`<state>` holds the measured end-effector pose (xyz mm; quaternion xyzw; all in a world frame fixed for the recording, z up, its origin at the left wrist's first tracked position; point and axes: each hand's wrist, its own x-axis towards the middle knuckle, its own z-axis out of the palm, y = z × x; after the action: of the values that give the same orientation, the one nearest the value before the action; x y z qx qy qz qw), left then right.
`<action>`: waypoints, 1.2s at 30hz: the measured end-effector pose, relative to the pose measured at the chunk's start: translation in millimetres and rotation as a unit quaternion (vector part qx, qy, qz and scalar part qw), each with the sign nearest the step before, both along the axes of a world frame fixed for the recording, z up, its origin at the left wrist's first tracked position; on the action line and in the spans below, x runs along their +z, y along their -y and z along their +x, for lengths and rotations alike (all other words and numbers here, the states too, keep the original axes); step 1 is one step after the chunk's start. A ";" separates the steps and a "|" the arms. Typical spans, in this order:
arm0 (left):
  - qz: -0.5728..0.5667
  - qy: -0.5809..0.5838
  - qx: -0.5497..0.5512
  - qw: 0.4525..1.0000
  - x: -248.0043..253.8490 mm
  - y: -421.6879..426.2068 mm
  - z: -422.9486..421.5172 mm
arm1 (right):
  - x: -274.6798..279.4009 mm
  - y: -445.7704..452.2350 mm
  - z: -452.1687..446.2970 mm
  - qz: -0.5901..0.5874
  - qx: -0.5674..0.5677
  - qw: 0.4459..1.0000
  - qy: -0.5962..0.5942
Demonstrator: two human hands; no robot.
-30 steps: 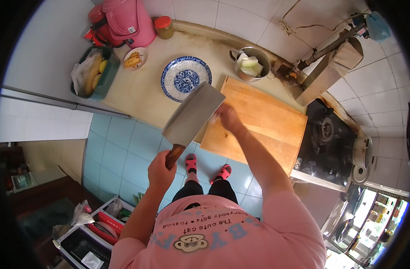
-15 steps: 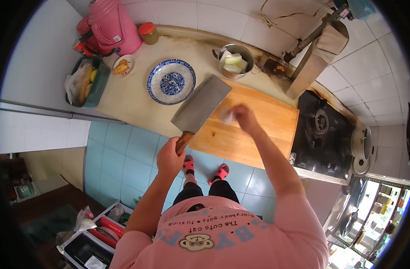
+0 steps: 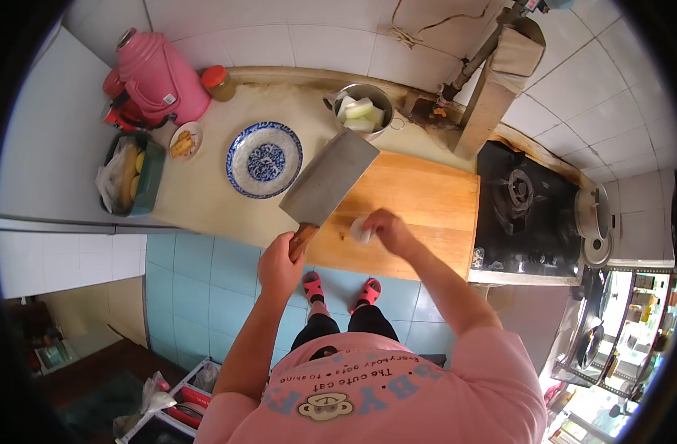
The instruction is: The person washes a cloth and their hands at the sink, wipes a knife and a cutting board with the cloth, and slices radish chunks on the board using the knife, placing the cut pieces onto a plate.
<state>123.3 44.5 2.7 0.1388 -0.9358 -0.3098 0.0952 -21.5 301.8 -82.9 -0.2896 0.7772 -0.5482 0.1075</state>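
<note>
My left hand (image 3: 279, 260) is closed round the wooden handle of a cleaver (image 3: 331, 177). The broad grey blade points up and to the right, across the left edge of the wooden cutting board (image 3: 420, 192). My right hand (image 3: 389, 229) pinches a small white wad (image 3: 361, 231) above the board's lower part; whether it is tissue or cloth I cannot tell. Just left of the blade lies a blue-and-white plate (image 3: 264, 160) with nothing on it. Beyond the blade's tip stands a metal pot (image 3: 383, 100) holding pale green-white melon-like pieces (image 3: 359, 111).
A black gas stove (image 3: 523, 203) adjoins the board on the right. At the counter's left are a pink thermos (image 3: 157, 78), a red-lidded jar (image 3: 218, 83), a small dish (image 3: 195, 140) of yellow-brown pieces and a green bin (image 3: 147, 181). An open drawer (image 3: 186, 396) is at lower left.
My right hand has moved down and slightly left with the white wad. The cleaver stays in my left hand, almost unmoved. The whole view has shifted somewhat as the head moved.
</note>
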 end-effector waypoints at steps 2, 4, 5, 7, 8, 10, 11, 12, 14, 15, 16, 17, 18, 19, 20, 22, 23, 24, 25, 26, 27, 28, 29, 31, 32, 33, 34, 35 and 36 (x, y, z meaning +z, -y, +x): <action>-0.011 -0.006 -0.014 1.000 4.5 -1.2 -6.0 | -10.7 -12.5 -49.1 -0.008 -0.121 0.990 -0.070; -0.007 -0.006 -0.022 1.000 11.0 -1.6 -10.9 | -7.8 -22.1 -115.2 0.049 -0.195 0.976 -0.080; -0.003 -0.007 -0.022 1.000 11.4 -1.9 -13.0 | -8.3 -24.4 -125.6 0.059 -0.201 0.976 -0.050; -0.008 -0.018 -0.030 0.999 8.6 -0.1 -14.3 | -6.3 -19.6 -136.6 0.084 -0.223 0.969 -0.063; -0.009 -0.021 -0.031 0.999 10.4 1.3 -13.9 | -4.0 -10.7 -133.2 0.099 -0.238 0.961 -0.103; -0.010 -0.021 -0.041 0.999 11.6 4.5 -11.9 | -42.9 -0.8 -110.6 0.068 -0.196 0.972 -0.111; -0.014 -0.033 -0.044 0.998 11.0 6.3 -11.9 | -32.2 1.1 -87.6 0.064 -0.170 0.976 -0.120; -0.017 -0.044 -0.048 0.998 11.5 8.3 -12.0 | -24.4 3.3 -60.2 0.035 -0.161 0.984 -0.073; -0.007 -0.031 -0.054 0.998 16.7 12.6 -13.7 | -17.9 -3.2 -7.8 0.075 -0.093 0.984 -0.130; 0.003 -0.019 -0.053 0.998 18.6 14.1 -14.6 | -10.8 -7.2 17.2 0.074 -0.092 0.989 -0.091; 0.006 -0.019 -0.061 0.998 18.9 15.4 -15.7 | -5.2 -12.2 36.1 0.077 -0.073 0.993 -0.057; 0.012 -0.018 -0.057 0.998 18.5 16.6 -16.7 | 5.8 -18.2 49.6 0.078 -0.048 0.994 -0.063; 0.017 -0.018 -0.055 0.998 17.8 17.9 -19.2 | 7.8 -26.3 56.0 0.078 -0.062 0.994 -0.041; 0.019 -0.021 -0.066 0.997 16.8 18.9 -22.3 | 8.8 -37.0 58.9 0.078 -0.077 0.994 -0.021; 0.016 -0.028 -0.073 0.997 15.6 19.3 -24.6 | 9.7 -52.8 50.6 0.060 -0.132 0.989 -0.013; 0.014 -0.033 -0.084 0.996 14.7 17.9 -27.1 | -3.7 -92.2 15.6 0.057 -0.258 0.964 -0.042; 0.006 -0.020 -0.092 0.996 14.9 16.4 -29.4 | -12.6 -110.4 -8.9 0.072 -0.329 0.938 -0.081; -0.002 -0.006 -0.099 0.995 14.3 15.2 -30.3 | -8.7 -123.9 -34.0 0.113 -0.365 0.918 -0.103; -0.002 -0.006 -0.105 0.994 12.6 13.8 -30.8 | -5.3 -133.3 -51.3 0.154 -0.398 0.896 -0.124; -0.007 -0.014 -0.116 0.993 10.4 13.1 -31.0 | -11.6 -133.9 -57.1 0.155 -0.403 0.893 -0.124; -0.013 -0.020 -0.127 0.992 8.6 12.8 -30.4 | -24.1 -128.4 -60.2 0.187 -0.423 0.882 -0.092; -0.014 -0.019 -0.134 0.991 7.2 13.0 -29.9 | -32.5 -118.4 -59.8 0.219 -0.442 0.868 -0.059; -0.018 -0.020 -0.138 0.990 6.4 13.4 -29.8 | -46.3 -99.8 -47.4 0.140 -0.410 0.898 -0.073; -0.016 -0.022 -0.152 0.988 5.9 10.9 -30.5 | -38.0 -58.8 -11.4 0.123 -0.337 0.923 -0.137; -0.012 -0.023 -0.150 0.988 5.6 10.5 -31.8 | -27.3 -37.4 13.9 0.102 -0.323 0.932 -0.133; -0.008 -0.022 -0.146 0.989 5.5 11.0 -33.3 | -21.8 -22.4 34.7 0.086 -0.307 0.942 -0.102; -0.004 -0.033 -0.151 0.988 2.7 11.9 -35.3 | -16.3 -7.4 55.5 0.070 -0.292 0.951 -0.071; -0.003 -0.034 -0.160 0.987 3.7 12.7 -36.8 | 1.3 1.5 68.3 0.071 -0.274 0.957 -0.067; 0.002 -0.029 -0.162 0.986 5.0 13.4 -39.1 | 7.2 1.9 77.4 0.045 -0.296 0.953 -0.043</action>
<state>84.1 31.1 7.7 -0.0233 -0.9422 -0.3267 0.0705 55.9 299.9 -75.7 -0.0644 0.8559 -0.5068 -0.0804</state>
